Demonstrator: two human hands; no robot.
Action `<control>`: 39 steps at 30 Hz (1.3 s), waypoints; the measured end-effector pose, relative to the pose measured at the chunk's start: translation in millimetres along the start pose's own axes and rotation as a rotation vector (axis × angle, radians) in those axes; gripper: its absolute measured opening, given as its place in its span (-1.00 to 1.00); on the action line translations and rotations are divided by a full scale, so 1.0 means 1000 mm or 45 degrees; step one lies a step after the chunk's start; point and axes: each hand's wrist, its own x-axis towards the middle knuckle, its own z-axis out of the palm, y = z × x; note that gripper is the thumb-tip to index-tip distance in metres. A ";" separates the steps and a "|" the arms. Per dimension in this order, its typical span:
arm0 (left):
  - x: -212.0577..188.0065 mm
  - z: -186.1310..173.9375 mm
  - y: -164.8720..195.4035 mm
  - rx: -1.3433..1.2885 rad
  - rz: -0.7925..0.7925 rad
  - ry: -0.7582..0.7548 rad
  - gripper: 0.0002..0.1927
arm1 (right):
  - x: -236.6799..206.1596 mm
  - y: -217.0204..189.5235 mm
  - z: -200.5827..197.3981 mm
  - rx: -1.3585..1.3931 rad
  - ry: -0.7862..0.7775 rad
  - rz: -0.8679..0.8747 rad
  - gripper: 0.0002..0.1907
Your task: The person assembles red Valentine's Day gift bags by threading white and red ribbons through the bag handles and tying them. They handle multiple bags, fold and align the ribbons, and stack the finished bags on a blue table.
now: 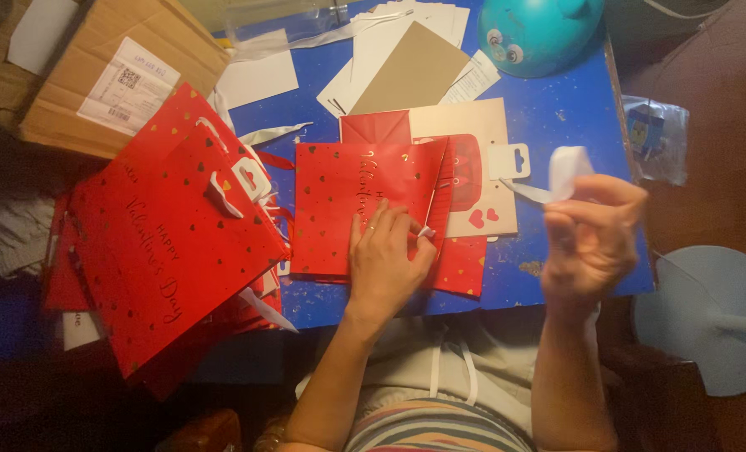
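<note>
Here, pressing flat and pulling ribbon on the blue painted table (557, 109).

Left hand (384, 258) spread open, palm down on the flat red paper gift bag with gold hearts (339, 201), lying mid-table, gripping nothing. Right hand (592, 236) raised off to the right, grip pinched shut on a white satin ribbon (557, 177) trailing back toward the bag. Beside, at left, a stack of matching red bags (164, 243); behind, a brown cardboard box (97, 67).

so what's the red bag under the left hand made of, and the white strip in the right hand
The red bag looks like coated paper with a slight sheen: it lies flat with sharp folds and shiny gold spots. The left hand presses on it. The white strip, pinched by the right hand, seems to be soft ribbon, fabric or satin, since it curls and loops limply.
</note>
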 end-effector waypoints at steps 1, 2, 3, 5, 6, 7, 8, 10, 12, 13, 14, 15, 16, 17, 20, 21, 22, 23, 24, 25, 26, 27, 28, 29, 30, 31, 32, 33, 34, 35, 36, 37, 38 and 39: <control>0.001 0.001 0.000 0.004 -0.005 0.016 -0.81 | -0.003 -0.001 0.008 -0.146 -0.091 0.001 -0.80; 0.003 0.002 0.000 0.019 -0.005 0.033 -0.80 | -0.007 -0.003 0.015 -0.295 -0.182 0.003 -0.83; 0.004 0.004 0.000 0.033 -0.004 0.047 -0.78 | -0.009 -0.002 0.023 -0.376 -0.252 -0.044 -0.85; 0.007 0.005 -0.002 0.025 -0.006 0.068 -0.75 | -0.008 0.003 0.036 -0.413 -0.385 -0.137 -0.88; 0.008 0.005 -0.003 0.003 -0.012 0.074 -0.74 | -0.008 0.007 0.041 -0.372 -0.452 -0.179 -0.89; 0.008 0.005 -0.004 -0.018 -0.017 0.079 -0.73 | -0.009 0.011 0.043 -0.331 -0.518 -0.220 -0.91; 0.008 0.006 -0.005 -0.048 -0.011 0.095 -0.75 | -0.010 0.016 0.046 -0.157 -0.581 -0.002 -0.92; 0.008 0.007 -0.007 -0.102 0.007 0.118 -0.77 | -0.017 0.029 0.056 0.196 -0.687 0.439 -0.94; 0.008 0.008 -0.007 -0.137 0.020 0.105 -0.77 | -0.021 0.041 0.059 0.261 -0.660 0.560 -0.94; 0.007 0.009 -0.008 -0.156 0.020 0.097 -0.77 | -0.024 0.045 0.059 0.292 -0.650 0.626 -0.94; 0.007 0.008 -0.009 -0.202 0.027 0.069 -0.73 | -0.026 0.048 0.059 0.257 -0.662 0.649 -0.93; 0.008 0.007 -0.013 -0.249 0.035 0.044 -0.70 | -0.026 0.051 0.058 0.220 -0.677 0.668 -0.92; 0.009 0.005 -0.016 -0.295 0.046 0.020 -0.67 | -0.025 0.052 0.057 0.184 -0.688 0.685 -0.91; 0.010 0.004 -0.019 -0.310 0.029 -0.011 -0.63 | -0.025 0.052 0.057 0.128 -0.706 0.630 -0.90; 0.011 0.004 -0.022 -0.356 -0.010 -0.080 -0.59 | -0.024 0.047 0.055 0.023 -0.745 0.548 -0.87; 0.010 0.005 -0.023 -0.371 -0.014 -0.082 -0.62 | -0.022 0.046 0.054 0.035 -0.753 0.572 -0.85; 0.009 0.006 -0.023 -0.386 -0.022 -0.082 -0.64 | -0.022 0.044 0.053 0.048 -0.764 0.597 -0.84; 0.008 0.008 -0.023 -0.365 -0.013 -0.042 -0.69 | -0.022 0.043 0.053 0.074 -0.751 0.596 -0.85; 0.008 0.010 -0.023 -0.344 -0.001 -0.002 -0.74 | -0.023 0.042 0.054 0.101 -0.736 0.595 -0.84; 0.007 0.012 -0.024 -0.324 0.011 0.039 -0.79 | -0.023 0.042 0.054 0.127 -0.721 0.593 -0.84; 0.007 0.013 -0.025 -0.345 -0.029 0.001 -0.81 | -0.024 0.041 0.054 0.105 -0.739 0.588 -0.85; 0.008 0.014 -0.026 -0.366 -0.067 -0.038 -0.83 | -0.025 0.041 0.054 0.083 -0.754 0.583 -0.87; 0.008 0.015 -0.027 -0.388 -0.105 -0.076 -0.85 | -0.025 0.040 0.054 0.060 -0.771 0.578 -0.89; 0.009 0.016 -0.028 -0.366 -0.088 -0.049 -0.84 | -0.026 0.039 0.054 0.035 -0.779 0.535 -0.89; 0.010 0.017 -0.028 -0.344 -0.072 -0.021 -0.83 | -0.026 0.039 0.053 0.010 -0.789 0.491 -0.90; 0.010 0.018 -0.029 -0.323 -0.056 0.008 -0.82 | -0.026 0.038 0.053 -0.015 -0.799 0.448 -0.91; 0.011 0.020 -0.029 -0.322 -0.071 -0.007 -0.82 | -0.027 0.037 0.052 -0.011 -0.814 0.465 -0.91; 0.013 0.020 -0.031 -0.320 -0.086 -0.021 -0.82 | -0.027 0.036 0.051 -0.006 -0.830 0.481 -0.91; 0.014 0.021 -0.032 -0.318 -0.102 -0.034 -0.81 | -0.027 0.036 0.050 -0.001 -0.846 0.497 -0.91; 0.015 0.021 -0.034 -0.325 -0.096 -0.038 -0.81 | -0.027 0.036 0.050 -0.030 -0.856 0.422 -0.90; 0.016 0.022 -0.035 -0.333 -0.092 -0.044 -0.82 | -0.028 0.035 0.050 -0.058 -0.866 0.348 -0.90; 0.016 0.022 -0.037 -0.341 -0.091 -0.050 -0.82 | -0.028 0.035 0.050 -0.086 -0.877 0.278 -0.90; 0.017 0.021 -0.038 -0.363 -0.124 -0.071 -0.82 | -0.028 0.035 0.050 -0.100 -0.890 0.268 -0.92; 0.018 0.020 -0.040 -0.383 -0.153 -0.093 -0.82 | -0.028 0.035 0.051 -0.114 -0.900 0.256 -0.94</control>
